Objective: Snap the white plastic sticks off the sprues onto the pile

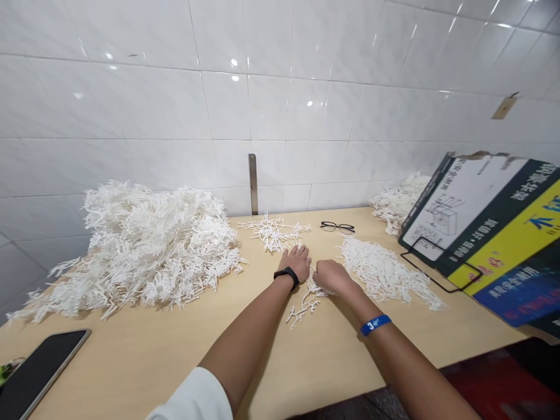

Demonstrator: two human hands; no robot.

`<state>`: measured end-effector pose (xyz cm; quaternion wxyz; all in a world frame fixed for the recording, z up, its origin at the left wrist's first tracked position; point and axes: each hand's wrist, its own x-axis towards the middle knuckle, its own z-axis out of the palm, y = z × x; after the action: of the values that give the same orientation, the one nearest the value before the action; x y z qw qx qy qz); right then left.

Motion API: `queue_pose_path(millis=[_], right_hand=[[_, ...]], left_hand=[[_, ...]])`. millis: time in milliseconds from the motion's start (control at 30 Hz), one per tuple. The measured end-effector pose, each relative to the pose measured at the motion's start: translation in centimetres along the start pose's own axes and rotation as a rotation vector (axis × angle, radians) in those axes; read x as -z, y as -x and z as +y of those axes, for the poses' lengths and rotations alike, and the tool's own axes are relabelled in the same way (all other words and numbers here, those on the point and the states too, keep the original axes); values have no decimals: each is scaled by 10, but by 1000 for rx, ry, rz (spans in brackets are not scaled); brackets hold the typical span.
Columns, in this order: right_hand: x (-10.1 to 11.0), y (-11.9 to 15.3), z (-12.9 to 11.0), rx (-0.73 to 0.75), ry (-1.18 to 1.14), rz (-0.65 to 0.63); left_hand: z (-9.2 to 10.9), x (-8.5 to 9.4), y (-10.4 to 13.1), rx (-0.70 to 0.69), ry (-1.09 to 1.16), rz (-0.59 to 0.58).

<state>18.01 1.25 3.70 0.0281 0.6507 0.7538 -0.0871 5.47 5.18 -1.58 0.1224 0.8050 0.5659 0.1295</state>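
My left hand (296, 264), a black band on its wrist, lies flat on the table with its fingers stretched forward. Close beside it, my right hand (331, 276) is closed, with a white branched piece (315, 288) coming out from under its fingers; the grip itself is hidden. Nearer to me lies another thin white branched piece (303, 308), below the two hands. A small loose heap of white branched pieces (275, 231) lies just beyond my left hand. To the right of my right hand spreads a flat pile of short white bits (380, 268).
A large mound of white branched pieces (161, 245) covers the table's left side. Eyeglasses (337, 227) lie toward the wall. At right, a printed cardboard box (485, 233) stands tilted, with another white pile (400, 201) behind it. A phone (41, 373) rests front left.
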Motion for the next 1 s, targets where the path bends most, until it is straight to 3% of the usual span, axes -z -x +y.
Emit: queue_pose_path(millis=[267, 467, 700, 833, 1000], right_hand=[[-14, 12, -2, -29, 16, 6], [-25, 27, 1, -23, 3, 84], [-39, 29, -1, -102, -72, 206], [-41, 30, -2, -95, -78, 254], [-42, 34, -2, -10, -109, 310]], left_hand=[[3, 7, 0, 1, -49, -63], [1, 4, -6, -13, -57, -97], [-6, 5, -1, -104, -32, 34], [-4, 12, -5, -41, -39, 119], [3, 24, -30, 114, -118, 65]])
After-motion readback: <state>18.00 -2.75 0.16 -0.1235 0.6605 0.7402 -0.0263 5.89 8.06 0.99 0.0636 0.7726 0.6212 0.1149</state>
